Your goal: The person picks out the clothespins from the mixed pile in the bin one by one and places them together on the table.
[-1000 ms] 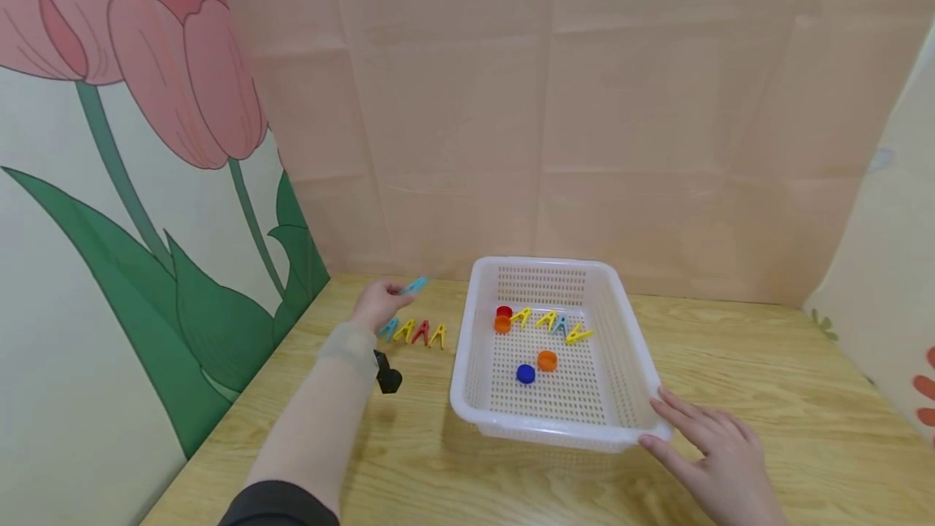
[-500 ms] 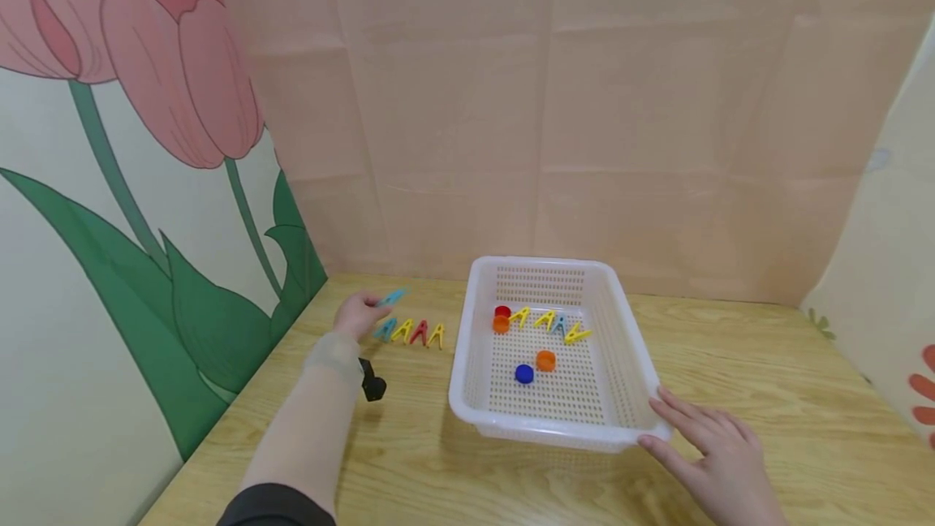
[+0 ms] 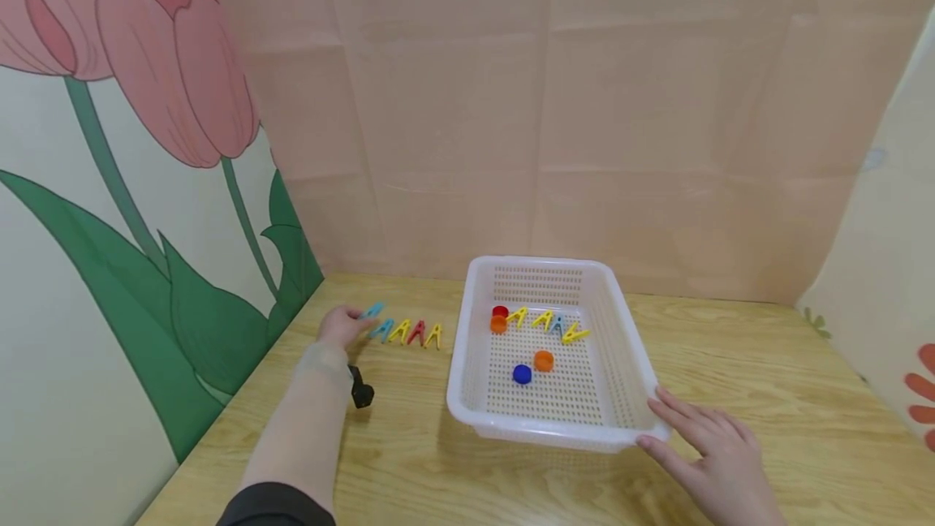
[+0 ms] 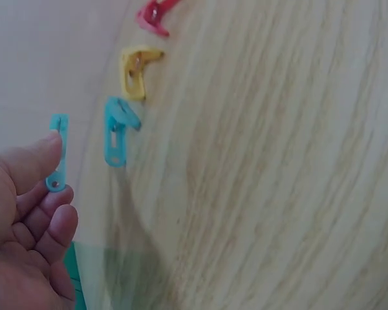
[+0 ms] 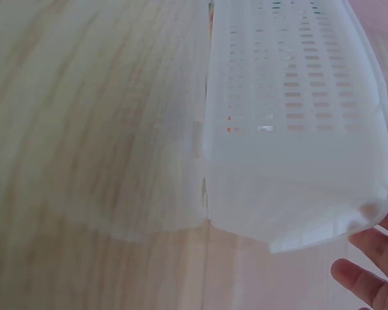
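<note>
Being pinched in the fingers of the left hand (image 3: 341, 326), a blue clothespin (image 3: 372, 310) is held just beside the left end of a row of four clothespins (image 3: 416, 333). Open room is left on the wood-grain surface (image 3: 416, 437) between row and white plastic basket (image 3: 540, 427), and right of the basket. Its near-right corner is touched by the right hand (image 3: 712, 454), fingers straightened. The far edge is bordered by pink sheeting (image 3: 548, 128), the left by a tulip mural (image 3: 153, 79).

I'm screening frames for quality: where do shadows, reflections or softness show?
Head: faint shadow under the basket; clips slightly soft. Left wrist: hazy, a soft shadow streak across the table. Right wrist: washed out; basket seemingly mirrored in the table.
</note>
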Motion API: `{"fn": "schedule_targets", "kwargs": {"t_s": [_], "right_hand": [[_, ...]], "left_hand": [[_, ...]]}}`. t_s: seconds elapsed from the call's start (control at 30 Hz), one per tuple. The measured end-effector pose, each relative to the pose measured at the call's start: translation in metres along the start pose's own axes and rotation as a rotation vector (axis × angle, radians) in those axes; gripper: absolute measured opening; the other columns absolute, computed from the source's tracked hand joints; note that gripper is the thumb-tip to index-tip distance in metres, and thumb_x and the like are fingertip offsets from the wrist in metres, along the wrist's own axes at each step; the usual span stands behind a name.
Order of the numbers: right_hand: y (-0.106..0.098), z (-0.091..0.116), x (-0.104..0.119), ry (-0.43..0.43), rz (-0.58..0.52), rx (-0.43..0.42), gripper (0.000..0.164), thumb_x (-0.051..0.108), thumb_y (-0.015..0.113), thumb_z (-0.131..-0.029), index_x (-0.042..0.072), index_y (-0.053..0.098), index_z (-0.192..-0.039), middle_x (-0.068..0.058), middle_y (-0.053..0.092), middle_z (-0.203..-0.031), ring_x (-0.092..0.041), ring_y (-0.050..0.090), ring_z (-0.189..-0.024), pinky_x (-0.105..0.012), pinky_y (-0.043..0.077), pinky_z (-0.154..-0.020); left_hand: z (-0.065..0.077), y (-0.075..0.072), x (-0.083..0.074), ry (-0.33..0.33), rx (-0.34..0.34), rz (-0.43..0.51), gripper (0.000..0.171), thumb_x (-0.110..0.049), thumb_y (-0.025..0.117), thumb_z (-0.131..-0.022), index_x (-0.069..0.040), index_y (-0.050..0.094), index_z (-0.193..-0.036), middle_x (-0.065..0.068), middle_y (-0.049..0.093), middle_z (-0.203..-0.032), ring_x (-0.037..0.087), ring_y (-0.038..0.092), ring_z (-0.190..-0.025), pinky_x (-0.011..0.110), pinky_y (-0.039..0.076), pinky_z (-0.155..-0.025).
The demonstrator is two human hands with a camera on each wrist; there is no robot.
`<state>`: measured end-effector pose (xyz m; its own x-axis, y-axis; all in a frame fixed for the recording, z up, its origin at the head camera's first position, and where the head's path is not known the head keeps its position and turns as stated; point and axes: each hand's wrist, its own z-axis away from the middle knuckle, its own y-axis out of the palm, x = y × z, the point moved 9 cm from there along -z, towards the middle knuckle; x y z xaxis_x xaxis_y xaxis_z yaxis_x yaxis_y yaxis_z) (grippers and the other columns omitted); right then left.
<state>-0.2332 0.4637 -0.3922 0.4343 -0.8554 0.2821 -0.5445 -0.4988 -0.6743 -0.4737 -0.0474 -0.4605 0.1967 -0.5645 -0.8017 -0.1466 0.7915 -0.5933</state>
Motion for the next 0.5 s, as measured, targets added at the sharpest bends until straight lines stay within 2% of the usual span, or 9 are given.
{"fn": "schedule_targets", "kwargs": {"t_s": [0.3, 0.5], "right_hand": [[-0.001, -0.001, 0.002, -0.01, 0.007, -0.001, 0.054, 0.031, 0.084, -0.07, 0.019, 0.068, -0.121, 0.009, 0.058, -0.132, -0.026, 0.052, -0.101, -0.036, 0.017, -0.105], [-0.001, -0.001, 0.002, 0.0, 0.004, 0.002, 0.054, 0.03, 0.084, -0.07, 0.019, 0.068, -0.121, 0.009, 0.057, -0.132, -0.025, 0.05, -0.101, -0.037, 0.017, -0.105]], "left_hand": [[-0.007, 0.0, 0.014, -0.029, 0.0, -0.067, 0.042, -0.027, 0.067, -0.09, 0.0, 0.057, -0.121, 0.02, 0.057, -0.12, 0.035, 0.052, -0.11, 0.049, 0.042, -0.092], [-0.008, 0.002, 0.016, -0.051, 0.008, -0.095, 0.041, -0.027, 0.066, -0.091, 0.0, 0.057, -0.121, 0.019, 0.057, -0.121, 0.035, 0.052, -0.11, 0.049, 0.041, -0.093]]}}
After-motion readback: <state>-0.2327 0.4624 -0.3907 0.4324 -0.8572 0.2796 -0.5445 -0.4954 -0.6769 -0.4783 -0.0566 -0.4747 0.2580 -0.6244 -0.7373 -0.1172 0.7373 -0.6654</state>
